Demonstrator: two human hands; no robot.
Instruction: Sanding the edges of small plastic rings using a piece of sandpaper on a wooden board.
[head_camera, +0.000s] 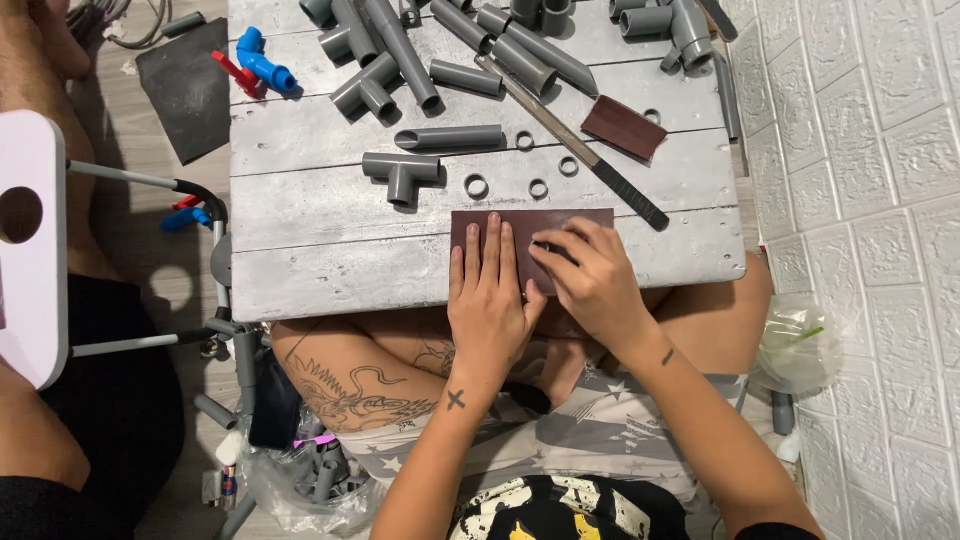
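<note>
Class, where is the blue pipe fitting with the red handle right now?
In the head view, the blue fitting lies at the grey table's far-left corner, beside the dark sheet.

Tee fitting: grey, centre of the board, lying flat.
Straight pipe: grey, just above the tee fitting.
Cut rings: four grey, right of the tee fitting.
File: diagonal, dark handle at lower right.
Blue valve: red handle, upper left.
Plastic bag: clear, right edge.
</note>
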